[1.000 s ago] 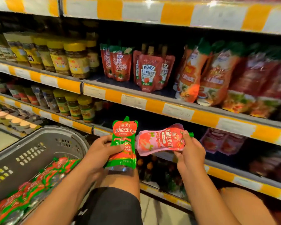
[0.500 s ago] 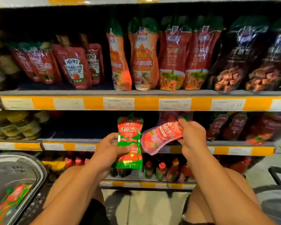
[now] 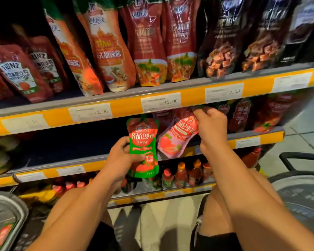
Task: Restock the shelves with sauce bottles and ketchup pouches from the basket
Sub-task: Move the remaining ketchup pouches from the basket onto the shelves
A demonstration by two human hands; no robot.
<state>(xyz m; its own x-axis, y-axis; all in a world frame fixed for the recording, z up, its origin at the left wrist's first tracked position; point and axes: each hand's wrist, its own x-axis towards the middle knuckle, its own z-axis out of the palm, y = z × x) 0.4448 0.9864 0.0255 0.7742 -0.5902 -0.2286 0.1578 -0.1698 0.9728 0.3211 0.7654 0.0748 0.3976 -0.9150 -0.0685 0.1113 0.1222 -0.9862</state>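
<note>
In the head view, near the middle of the frame, the left hand (image 3: 122,156) grips a green-and-red ketchup pouch (image 3: 143,147) upright, fingers curled round its left edge in front of the middle shelf (image 3: 246,142). Just right of it, the right hand (image 3: 211,127) pinches the top of a pink ketchup pouch (image 3: 178,136), which hangs tilted down-left below the hand, its lower end beside the green pouch. The basket (image 3: 9,211) sits at the lower left corner.

Green-and-red ketchup pouch (image 3: 143,147); just right of it a pink-and-red pouch (image 3: 176,138). Shelf edge (image 3: 127,105) above: orange w/ white price labels.
</note>
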